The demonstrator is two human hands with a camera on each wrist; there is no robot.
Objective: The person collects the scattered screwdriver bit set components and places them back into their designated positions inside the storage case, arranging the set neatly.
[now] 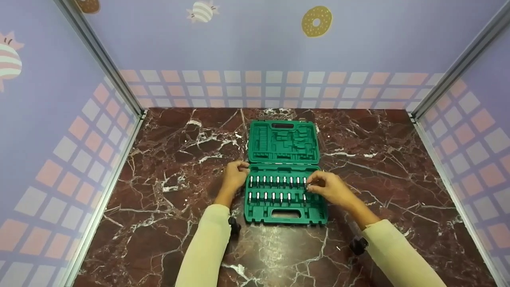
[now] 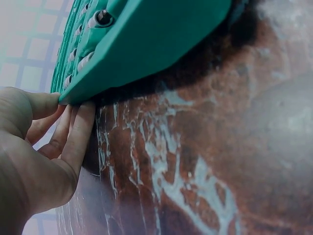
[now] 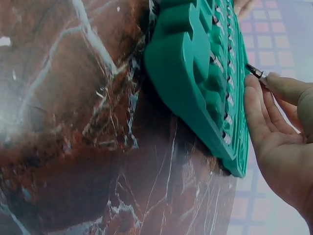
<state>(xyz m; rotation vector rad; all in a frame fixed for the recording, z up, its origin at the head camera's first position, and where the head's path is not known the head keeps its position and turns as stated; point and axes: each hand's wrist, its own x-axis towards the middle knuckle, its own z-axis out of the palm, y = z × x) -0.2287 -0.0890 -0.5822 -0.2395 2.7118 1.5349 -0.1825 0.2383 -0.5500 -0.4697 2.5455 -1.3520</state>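
Observation:
An open green socket case [image 1: 285,170] lies on the table, its lid folded back. Two rows of silver bit sockets sit in the lower half, with a gap near the right of the front row. My right hand [image 1: 328,186] is over the right end of the back row. Between thumb and fingertips it pinches one bit socket [image 3: 257,73], dark tip pointing out, as the right wrist view shows. At the case's left side, my left hand [image 1: 235,175] holds the edge; thumb and fingers [image 2: 82,128] meet the green rim in the left wrist view.
The dark red marbled table [image 1: 167,223] spreads around the case. Patterned purple walls [image 1: 255,48] stand at the back and both sides, joined by metal corner posts. A dark wrist device [image 1: 358,245] sits at the right sleeve.

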